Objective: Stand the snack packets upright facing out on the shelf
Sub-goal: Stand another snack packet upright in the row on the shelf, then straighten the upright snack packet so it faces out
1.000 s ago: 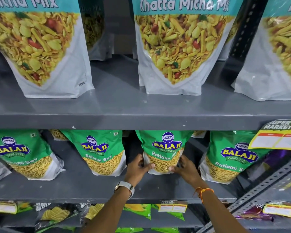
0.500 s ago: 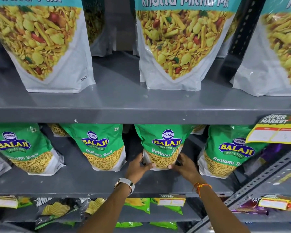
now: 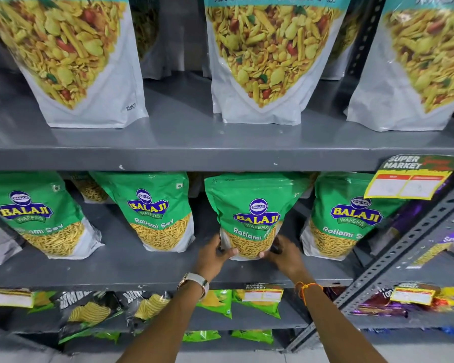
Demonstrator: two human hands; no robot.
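Note:
A green Balaji Ratlami Sev packet (image 3: 252,205) stands upright, label facing out, on the grey middle shelf (image 3: 142,268). My left hand (image 3: 211,255) grips its lower left corner and my right hand (image 3: 283,254) grips its lower right corner. Three more green Ratlami Sev packets stand on the same shelf: one at far left (image 3: 34,216), one left of centre (image 3: 155,208), and one to the right (image 3: 344,218). Further packets sit behind them, mostly hidden.
Large white Khatta Mitha Mix pouches (image 3: 268,61) stand on the upper shelf (image 3: 184,142). A yellow price tag (image 3: 409,179) hangs at the right. Chip bags (image 3: 89,310) lie on the lower shelf. A slotted metal upright (image 3: 404,252) runs diagonally at the right.
The held packet has come forward toward the shelf's front edge and stands taller in view. Both hands stay on its lower corners.

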